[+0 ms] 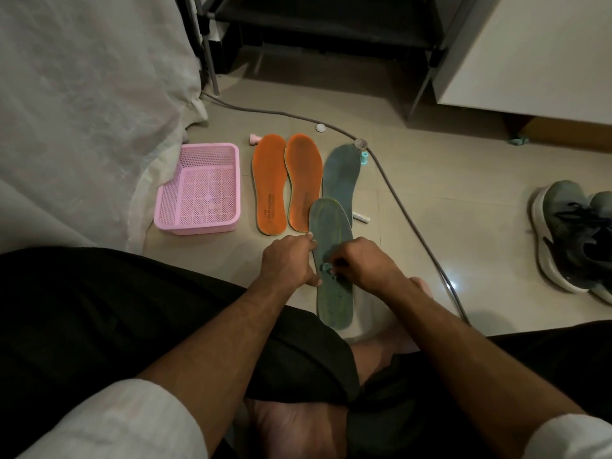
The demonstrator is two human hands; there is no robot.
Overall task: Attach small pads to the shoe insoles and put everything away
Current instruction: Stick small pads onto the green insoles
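Note:
A grey-green insole [332, 226] lies lengthwise in front of me, its heel end over my knee. My left hand [288, 262] grips its left edge, thumb and fingers around the rim. My right hand [366, 266] pinches a small teal pad [326, 267] against the middle of that insole. A second grey-green insole [341, 175] lies on the floor behind it. Left of that, two orange insoles [270, 183] [304, 180] lie side by side. A pink mesh basket [198, 188] stands at the far left, with nothing in it.
A grey cable [390, 183] runs across the tile floor on the right. Small items lie about: a pink piece [255, 139], a white disc [320, 128], a teal piece [364, 158], a white tube [361, 217]. Dark sneakers [573, 233] sit right. White cloth [82, 127] hangs left; a black rack [318, 34] stands behind.

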